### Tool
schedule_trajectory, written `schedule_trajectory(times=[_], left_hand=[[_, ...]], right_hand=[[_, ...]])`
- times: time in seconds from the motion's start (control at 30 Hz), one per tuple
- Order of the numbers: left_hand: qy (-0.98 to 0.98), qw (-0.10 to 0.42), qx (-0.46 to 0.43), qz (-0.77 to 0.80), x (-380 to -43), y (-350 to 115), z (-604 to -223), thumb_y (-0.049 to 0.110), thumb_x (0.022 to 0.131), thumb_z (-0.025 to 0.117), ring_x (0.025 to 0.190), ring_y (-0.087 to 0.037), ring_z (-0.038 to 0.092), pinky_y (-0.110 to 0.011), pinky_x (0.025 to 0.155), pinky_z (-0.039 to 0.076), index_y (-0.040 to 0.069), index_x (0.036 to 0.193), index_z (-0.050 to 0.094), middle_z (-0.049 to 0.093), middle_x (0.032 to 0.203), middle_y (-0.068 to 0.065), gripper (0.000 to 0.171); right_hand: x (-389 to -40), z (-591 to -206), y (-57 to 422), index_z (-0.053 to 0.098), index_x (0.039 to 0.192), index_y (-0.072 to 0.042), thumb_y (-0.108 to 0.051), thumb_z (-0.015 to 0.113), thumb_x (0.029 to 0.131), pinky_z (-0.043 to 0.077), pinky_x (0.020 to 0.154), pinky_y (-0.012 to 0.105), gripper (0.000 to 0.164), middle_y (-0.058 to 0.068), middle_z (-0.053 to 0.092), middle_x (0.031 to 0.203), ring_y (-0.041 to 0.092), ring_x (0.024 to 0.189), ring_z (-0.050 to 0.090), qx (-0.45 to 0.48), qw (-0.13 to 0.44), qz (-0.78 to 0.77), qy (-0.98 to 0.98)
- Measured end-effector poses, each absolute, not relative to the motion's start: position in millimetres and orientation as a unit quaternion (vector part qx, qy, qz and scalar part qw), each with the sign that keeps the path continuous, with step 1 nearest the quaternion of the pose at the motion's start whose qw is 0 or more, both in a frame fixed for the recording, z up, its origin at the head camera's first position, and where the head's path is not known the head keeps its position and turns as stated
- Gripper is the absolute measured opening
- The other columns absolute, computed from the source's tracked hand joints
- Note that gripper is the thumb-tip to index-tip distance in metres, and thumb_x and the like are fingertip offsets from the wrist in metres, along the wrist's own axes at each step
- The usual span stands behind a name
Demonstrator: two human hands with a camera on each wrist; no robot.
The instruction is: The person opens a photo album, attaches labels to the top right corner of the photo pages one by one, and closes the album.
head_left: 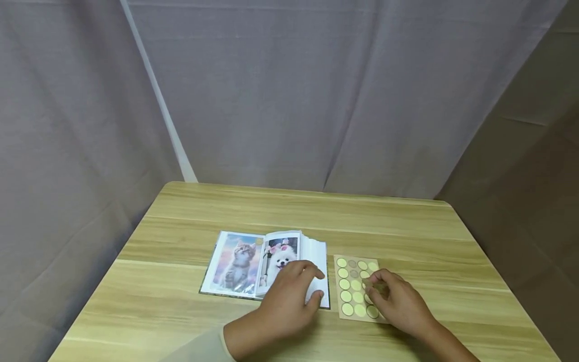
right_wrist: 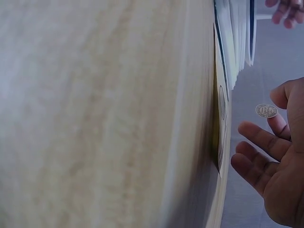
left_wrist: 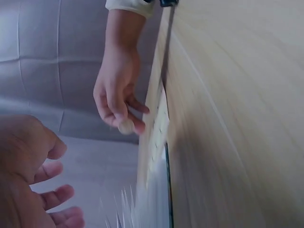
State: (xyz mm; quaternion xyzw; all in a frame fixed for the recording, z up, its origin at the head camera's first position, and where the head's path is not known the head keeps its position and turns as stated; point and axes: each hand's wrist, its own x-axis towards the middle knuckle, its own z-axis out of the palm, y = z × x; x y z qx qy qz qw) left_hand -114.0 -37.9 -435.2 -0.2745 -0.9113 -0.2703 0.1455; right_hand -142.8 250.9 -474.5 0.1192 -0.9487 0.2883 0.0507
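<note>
My right hand (head_left: 402, 304) hovers over the right part of a tan sticker sheet (head_left: 354, 274) and pinches a small round sticker (right_wrist: 266, 110) with printed markings between thumb and index fingertip. The other fingers of that hand are loosely bent. My left hand (head_left: 291, 301) is over the right side of an open photo album (head_left: 322, 289), its fingers relaxed and bare of any object. The album's left page shows a kitten photo (head_left: 239, 266) with a round gold sticker (head_left: 259, 241) near its top right corner. Partly behind the left hand is a white dog photo (head_left: 280, 256).
The sheet lies flat just right of the album, with several yellow round stickers (head_left: 345, 296) in rows and darker bare circles near its top. Loose album pages (right_wrist: 237, 42) stand up slightly. Grey curtains (head_left: 271, 100) enclose the wooden table (head_left: 407, 231).
</note>
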Motion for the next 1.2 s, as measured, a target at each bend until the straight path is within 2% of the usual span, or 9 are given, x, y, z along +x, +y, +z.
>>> schedule_trajectory(times=[0.2,0.37,0.53,0.63,0.8,0.93,1.2], left_hand=[[-0.922,0.145,-0.246,-0.261,-116,-63,-445,0.026,0.095,0.071,0.13,-0.027,0.049,-0.048,0.11,0.038,0.013,0.126,0.064,0.057,0.131,-0.006,0.034],[-0.937,0.102,-0.222,-0.25,-112,-79,-452,0.03,0.098,0.069,0.143,-0.039,0.038,-0.056,0.117,0.029,0.01,0.138,0.059,0.05,0.148,-0.014,0.046],[-0.944,0.074,-0.215,-0.238,-108,-89,-456,0.032,0.098,0.069,0.148,-0.045,0.029,-0.058,0.118,0.025,0.007,0.145,0.055,0.044,0.155,-0.02,0.055],[-0.947,0.061,-0.219,-0.225,-106,-92,-461,0.035,0.098,0.068,0.149,-0.045,0.026,-0.059,0.118,0.024,0.009,0.15,0.052,0.04,0.158,-0.02,0.06],[-0.953,0.015,-0.228,-0.197,-104,-91,-470,0.043,0.102,0.06,0.153,-0.041,0.016,-0.058,0.12,0.02,0.016,0.159,0.041,0.028,0.165,-0.014,0.066],[-0.954,-0.005,-0.238,-0.181,-103,-90,-474,0.048,0.103,0.056,0.153,-0.04,0.013,-0.057,0.12,0.019,0.018,0.161,0.037,0.023,0.167,-0.011,0.068],[-0.957,-0.049,-0.246,-0.147,-104,-90,-475,0.058,0.102,0.048,0.154,-0.039,0.005,-0.056,0.122,0.013,0.023,0.163,0.028,0.014,0.169,-0.008,0.073]], right_hand=[[-144,-477,249,0.067,0.11,-0.014,-0.028,0.073,0.096,0.039,0.055,0.028,0.02,0.0,0.067,0.101,0.009,0.065,0.046,0.12,0.05,0.284,-0.95],[-145,-477,248,0.067,0.108,-0.014,-0.028,0.073,0.097,0.04,0.056,0.028,0.019,-0.001,0.067,0.099,0.009,0.066,0.047,0.123,0.06,0.281,-0.95],[-146,-475,247,0.068,0.107,-0.015,-0.032,0.072,0.097,0.046,0.067,0.035,0.02,0.0,0.068,0.103,0.012,0.075,0.053,0.127,0.067,0.276,-0.95],[-146,-473,246,0.068,0.108,-0.014,-0.033,0.071,0.098,0.047,0.068,0.037,0.021,0.001,0.069,0.104,0.013,0.077,0.054,0.125,0.064,0.275,-0.951],[-147,-471,245,0.068,0.108,-0.013,-0.031,0.071,0.098,0.043,0.062,0.032,0.02,0.002,0.069,0.103,0.011,0.07,0.05,0.12,0.058,0.275,-0.952],[-148,-471,245,0.068,0.106,-0.016,-0.028,0.07,0.099,0.041,0.058,0.03,0.015,-0.001,0.068,0.1,0.01,0.067,0.049,0.12,0.058,0.283,-0.95],[-151,-472,244,0.068,0.103,-0.019,-0.023,0.069,0.1,0.044,0.06,0.029,0.006,0.0,0.069,0.104,0.007,0.069,0.054,0.13,0.062,0.293,-0.945]])
